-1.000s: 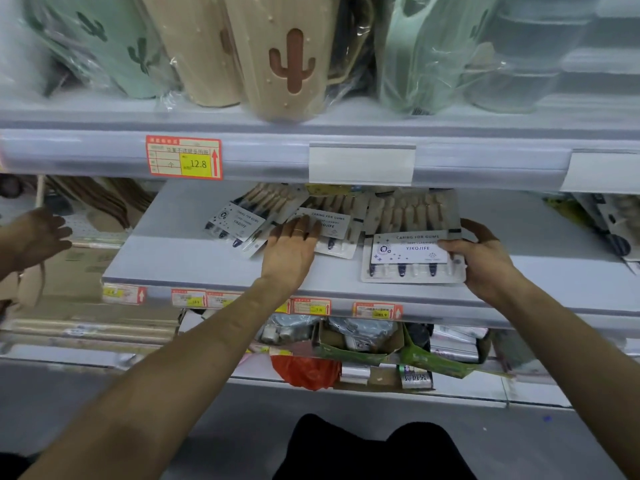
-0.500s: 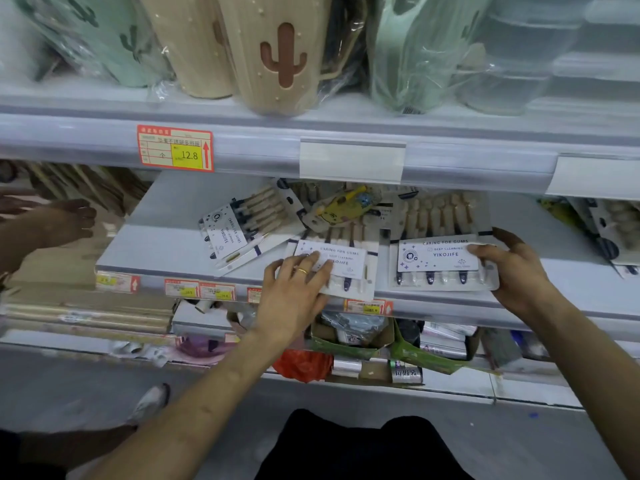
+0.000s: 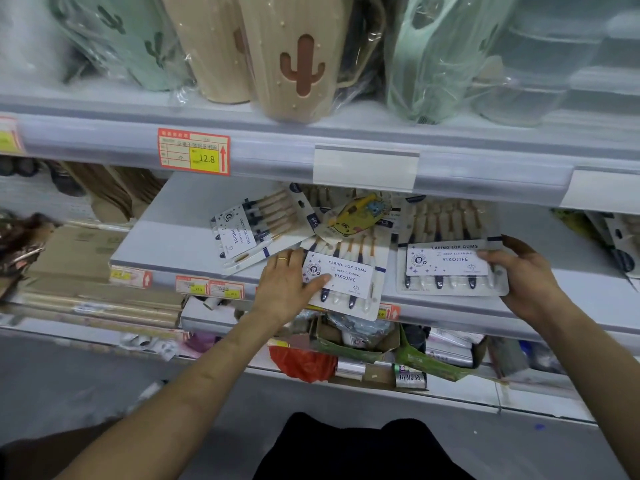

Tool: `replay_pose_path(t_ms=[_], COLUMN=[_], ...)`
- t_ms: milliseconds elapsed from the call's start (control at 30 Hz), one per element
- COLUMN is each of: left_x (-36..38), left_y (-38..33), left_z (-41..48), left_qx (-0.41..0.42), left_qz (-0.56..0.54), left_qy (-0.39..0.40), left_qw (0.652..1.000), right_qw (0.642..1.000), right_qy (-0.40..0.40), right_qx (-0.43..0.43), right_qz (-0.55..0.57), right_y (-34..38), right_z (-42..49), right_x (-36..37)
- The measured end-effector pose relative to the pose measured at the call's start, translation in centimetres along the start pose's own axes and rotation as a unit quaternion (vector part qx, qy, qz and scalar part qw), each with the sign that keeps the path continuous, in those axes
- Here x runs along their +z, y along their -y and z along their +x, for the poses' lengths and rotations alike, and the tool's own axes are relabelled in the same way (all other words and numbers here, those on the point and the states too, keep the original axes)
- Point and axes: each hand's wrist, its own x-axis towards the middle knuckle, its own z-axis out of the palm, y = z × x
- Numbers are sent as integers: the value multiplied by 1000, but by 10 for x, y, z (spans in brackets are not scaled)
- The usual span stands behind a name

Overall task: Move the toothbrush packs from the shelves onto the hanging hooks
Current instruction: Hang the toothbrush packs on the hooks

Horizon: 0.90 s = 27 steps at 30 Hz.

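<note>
Left hand (image 3: 289, 284) lies flat on the middle toothbrush pack (image 3: 346, 282), which overhangs the near edge of the shelf (image 3: 180, 244); right hand (image 3: 526, 282) pinches the right toothbrush pack (image 3: 446, 263) by its right side. Best hook the left hand under that overhang before lifting; hooks aren't visible

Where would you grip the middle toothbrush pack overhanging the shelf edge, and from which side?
Pinch the lower end of the middle toothbrush pack from the front, thumb above, fingers beneath: it juts past the shelf lip, while the rest lies flat.
</note>
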Motion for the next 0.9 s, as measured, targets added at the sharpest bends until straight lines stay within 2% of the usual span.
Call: replay_pose_path(t_ms=[100,167,267,467,600,800,900], left_x=[-9,-12,-11,-18,-26,-40,-47], left_y=[-10,-16,-19,-21,-26,-21,-14], left_z=[16,25,30,25,19,8,-1], left_qx=[-58,-106,-160,-155,-169,-184,-179], left_qz=[-95,-179,-315,-528,-580,-603,-591], left_qy=[38,61,94,98,107,140,150], left_qw=[993,976,931,829,789,764,772], right_qw=[1000,1000,1000,996,993,993,993], right_qy=[10,3,-7,-53,-81,-96,-106], right_qx=[4,4,3,28,22,39,42], right_qz=[-13,-15,-15,-67,-83,-51,-31], right_y=[-2,-4,-5,6,11,5,-3], right_z=[0,-1,-6,-28,-45,-78,-95], right_x=[-3,-5,-4,-2,-2,1,6])
